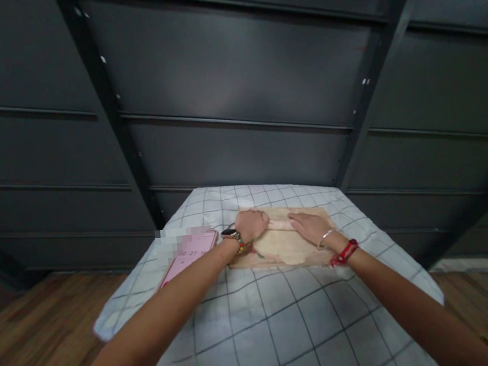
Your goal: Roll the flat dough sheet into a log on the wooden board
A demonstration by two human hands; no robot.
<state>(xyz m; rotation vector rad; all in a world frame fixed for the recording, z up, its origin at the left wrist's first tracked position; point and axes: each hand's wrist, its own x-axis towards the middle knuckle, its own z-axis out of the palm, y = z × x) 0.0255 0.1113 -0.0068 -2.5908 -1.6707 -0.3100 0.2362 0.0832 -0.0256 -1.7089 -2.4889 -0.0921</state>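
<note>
A beige, soft-looking sheet (282, 246), perhaps cloth, lies spread on the checked cover, with a paler folded or rolled strip (280, 225) across its upper part. My left hand (252, 226) is curled over the left end of that strip, fingers closed on the sheet; its fingertips are hidden. At the strip's right end my right hand (313, 228) rests with fingers stretched out, pressing down on the sheet. A dark-faced watch and beaded bracelet are on my left wrist. A silver bangle and red bracelet circle my right wrist.
A pink-screened phone (194, 254) showing a timer lies left of the sheet, partly behind my left forearm. The white cover with dark grid lines (266, 319) drapes over the surface. Dark metal panels (234, 80) stand directly behind it. Wooden flooring (47, 334) shows at both sides.
</note>
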